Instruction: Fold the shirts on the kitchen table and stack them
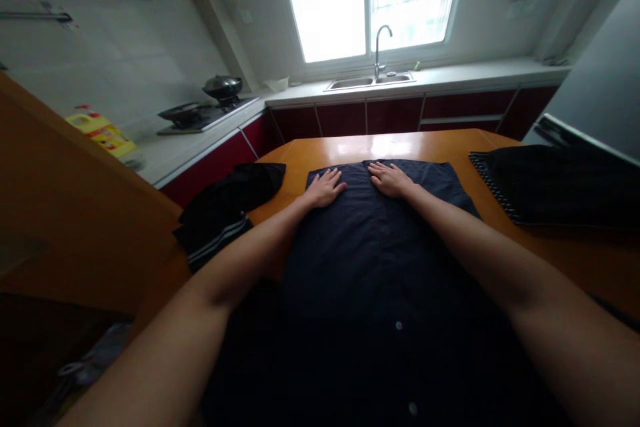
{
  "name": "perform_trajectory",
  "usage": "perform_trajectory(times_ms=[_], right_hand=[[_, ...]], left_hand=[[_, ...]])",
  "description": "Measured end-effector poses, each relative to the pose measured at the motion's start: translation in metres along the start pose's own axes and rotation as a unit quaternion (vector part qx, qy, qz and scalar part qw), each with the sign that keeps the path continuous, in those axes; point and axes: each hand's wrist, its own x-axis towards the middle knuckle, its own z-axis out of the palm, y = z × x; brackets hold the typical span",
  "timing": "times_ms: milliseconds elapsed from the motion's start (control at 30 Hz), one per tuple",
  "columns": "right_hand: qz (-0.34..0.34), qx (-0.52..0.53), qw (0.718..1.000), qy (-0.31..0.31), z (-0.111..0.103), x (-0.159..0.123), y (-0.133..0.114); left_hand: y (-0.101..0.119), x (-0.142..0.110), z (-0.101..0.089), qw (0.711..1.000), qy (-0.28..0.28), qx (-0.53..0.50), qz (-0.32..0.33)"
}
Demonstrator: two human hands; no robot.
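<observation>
A dark navy buttoned shirt [380, 260] lies spread flat on the orange wooden table [350, 147], its far edge toward the window. My left hand [326, 188] rests palm down on the shirt's far left part, fingers stretched out. My right hand [390, 179] lies flat on the far right part, fingers also spread. Both hands sit close together near the shirt's middle line, holding nothing. White buttons [399, 325] show on the near part of the shirt.
A black garment with grey stripes [225, 210] lies at the table's left edge. Another dark folded garment [555, 183] lies at the right. Beyond are a red-fronted counter, a sink with tap [373, 80], a stove with pans [210, 107], and a yellow bottle [103, 133].
</observation>
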Motion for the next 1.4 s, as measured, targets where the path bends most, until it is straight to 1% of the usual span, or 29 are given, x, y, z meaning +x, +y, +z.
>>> perform_trajectory(times_ms=[67,100,133,167,200,267,300,367,433,500,533,567,633,700,767,867,933,1000,1033,1100,1167,1233,1300,1333,1400], right_hand=[[0.004,0.001,1.000,0.001,0.000,-0.001,0.000],[0.006,0.000,1.000,0.000,-0.001,-0.002,0.000],[0.009,-0.001,1.000,-0.001,-0.001,-0.002,0.000],[0.010,-0.003,1.000,-0.003,-0.001,-0.003,-0.001],[0.011,-0.004,1.000,-0.004,-0.001,-0.003,-0.001],[0.011,-0.004,1.000,-0.005,-0.001,-0.003,-0.002],[0.010,-0.005,1.000,-0.004,-0.001,-0.002,-0.001],[0.009,-0.007,1.000,-0.001,0.000,-0.002,-0.001],[0.008,-0.008,1.000,0.001,0.001,-0.001,0.000],[0.008,-0.005,1.000,-0.001,0.002,0.000,0.001],[0.008,-0.003,1.000,-0.002,0.002,0.000,0.001],[0.009,-0.002,1.000,-0.002,0.002,-0.001,0.001],[0.011,-0.001,1.000,-0.004,0.001,-0.001,0.002],[0.013,-0.004,1.000,-0.005,0.001,-0.001,0.003],[0.012,-0.008,1.000,-0.004,0.002,-0.001,0.004],[0.010,-0.011,1.000,-0.002,0.002,0.000,0.006],[0.010,-0.011,1.000,-0.003,0.003,0.001,0.006],[0.011,-0.010,1.000,-0.004,0.002,0.001,0.006],[0.011,-0.009,1.000,-0.006,0.002,0.000,0.006],[0.005,-0.005,1.000,0.001,0.000,-0.002,0.004],[-0.002,-0.002,0.999,0.042,-0.004,-0.006,0.000],[0.008,-0.006,0.993,0.115,-0.009,-0.011,-0.009],[0.026,-0.011,0.986,0.166,-0.014,-0.018,-0.023],[0.030,-0.009,0.985,0.171,-0.016,-0.023,-0.031],[0.010,0.010,0.988,0.151,-0.019,-0.039,-0.047]], left_hand=[[-0.023,-0.004,-0.010,0.999,-0.006,0.008,-0.034],[-0.030,-0.004,-0.016,0.999,-0.006,0.011,-0.043],[-0.032,-0.005,-0.022,0.999,-0.004,0.014,-0.050],[-0.029,-0.007,-0.026,0.998,0.002,0.019,-0.052],[-0.022,-0.010,-0.030,0.999,0.011,0.026,-0.047],[0.004,-0.027,-0.030,0.999,0.030,0.041,-0.008],[0.020,-0.040,-0.026,0.998,0.035,0.048,0.023],[0.051,-0.073,-0.012,0.996,0.016,0.046,0.069],[0.071,-0.106,0.002,0.997,-0.001,0.036,0.069],[0.076,-0.126,0.012,0.999,0.000,0.028,0.039],[0.073,-0.130,0.015,0.999,0.002,0.025,0.022],[0.067,-0.128,0.016,1.000,0.005,0.022,0.007],[0.051,-0.113,0.013,1.000,0.010,0.016,-0.018],[0.034,-0.088,0.008,0.999,0.007,0.009,-0.039],[0.022,-0.062,0.002,0.998,0.001,0.004,-0.068],[0.016,-0.033,-0.006,0.994,-0.007,0.003,-0.109],[0.022,-0.025,-0.011,0.992,-0.008,0.002,-0.124],[0.037,-0.030,-0.012,0.994,-0.002,0.005,-0.106],[0.048,-0.037,-0.011,0.997,0.004,0.011,-0.079],[0.075,-0.059,-0.006,1.000,0.016,0.024,0.004],[0.102,-0.085,0.003,0.997,0.006,0.020,0.072],[0.123,-0.106,0.010,0.994,-0.006,0.015,0.107],[0.134,-0.119,0.015,0.993,-0.001,0.021,0.116],[0.136,-0.121,0.017,0.993,0.007,0.026,0.116],[0.135,-0.121,0.018,0.993,0.022,0.036,0.114]])
